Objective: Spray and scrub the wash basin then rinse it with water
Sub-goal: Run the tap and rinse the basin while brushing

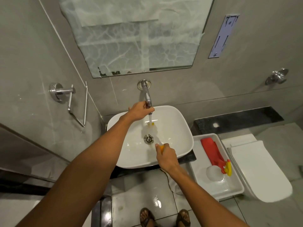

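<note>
White ceramic wash basin (173, 128) on the dark counter (191, 158) holds the yellow-handled brush (156, 137), whose long axis runs from the right hand (165, 155), closed round its handle, up-left to bristles under the running chrome tap (147, 97), which the left hand (139, 111) clasps.

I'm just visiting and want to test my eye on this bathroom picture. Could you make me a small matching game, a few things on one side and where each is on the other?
Things:
1. left hand
2. right hand
3. red spray bottle
4. drain

Places:
A. lying in the white tray beside the wash basin
B. on the tap, where water is running
C. at the bottom of the basin
D. gripping the brush by its yellow handle

Pairs: 1-B, 2-D, 3-A, 4-C
</note>
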`<state>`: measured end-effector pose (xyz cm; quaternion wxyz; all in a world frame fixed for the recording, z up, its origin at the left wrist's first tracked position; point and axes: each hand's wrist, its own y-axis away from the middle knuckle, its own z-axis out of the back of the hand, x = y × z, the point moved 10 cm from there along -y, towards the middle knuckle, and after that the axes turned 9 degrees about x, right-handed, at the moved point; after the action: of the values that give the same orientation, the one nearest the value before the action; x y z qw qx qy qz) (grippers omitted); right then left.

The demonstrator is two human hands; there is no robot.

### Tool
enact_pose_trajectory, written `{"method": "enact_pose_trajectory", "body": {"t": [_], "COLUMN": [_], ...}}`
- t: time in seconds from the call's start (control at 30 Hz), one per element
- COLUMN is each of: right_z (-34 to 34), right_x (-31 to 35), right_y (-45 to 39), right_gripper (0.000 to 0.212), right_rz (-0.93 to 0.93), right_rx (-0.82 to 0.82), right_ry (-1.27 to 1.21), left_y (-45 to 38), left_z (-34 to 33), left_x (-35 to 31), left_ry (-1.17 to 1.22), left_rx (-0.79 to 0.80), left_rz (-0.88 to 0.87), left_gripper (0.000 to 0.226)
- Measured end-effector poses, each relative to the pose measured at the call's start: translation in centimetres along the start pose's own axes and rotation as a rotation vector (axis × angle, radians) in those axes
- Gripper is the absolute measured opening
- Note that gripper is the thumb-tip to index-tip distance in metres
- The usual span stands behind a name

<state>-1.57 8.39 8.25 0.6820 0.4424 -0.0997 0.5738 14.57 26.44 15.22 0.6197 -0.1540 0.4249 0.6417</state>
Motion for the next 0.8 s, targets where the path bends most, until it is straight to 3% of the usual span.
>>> {"method": "enact_pose_trajectory", "body": {"t": [0.07, 0.27, 0.33, 0.43, 0.57, 0.63, 0.8], "right_z": [-0.2, -4.6, -4.4, -3.7, 0.4, 1.2, 1.5], "right_x": [-0.9, -1.2, -0.3, -1.1, -1.5, -0.2, 0.5], "right_y": [0.0, 1.7, 2.0, 1.0, 0.0, 0.3, 0.4], "right_gripper": [0.055, 0.037, 0.038, 0.037, 0.047, 0.049, 0.050], "right_rz": [-0.038, -0.326, -0.322, -0.276, -0.034, 0.057, 0.064], "right_rx": [0.055, 0.615, 0.717, 0.587, 0.125, -0.013, -0.080], "right_ry": [-0.170, -1.437, -1.623, -1.420, -0.375, -0.042, -0.056], "left_y": [0.1, 0.2, 0.3, 0.4, 0.5, 0.5, 0.8], "left_z": [-0.1, 0.0, 0.0, 0.2, 0.1, 0.1, 0.2], "left_x": [0.0, 0.2, 0.1, 0.0, 0.0, 0.0, -0.3], "left_ry": [0.006, 0.020, 0.028, 0.022, 0.016, 0.022, -0.008], "left_rx": [-0.014, -0.080, -0.094, -0.106, -0.122, -0.128, -0.158], "left_rz": [0.000, -0.012, -0.012, -0.010, -0.002, -0.003, -0.021], "left_gripper": [0.029, 0.022, 0.024, 0.025, 0.025, 0.025, 0.026]}}
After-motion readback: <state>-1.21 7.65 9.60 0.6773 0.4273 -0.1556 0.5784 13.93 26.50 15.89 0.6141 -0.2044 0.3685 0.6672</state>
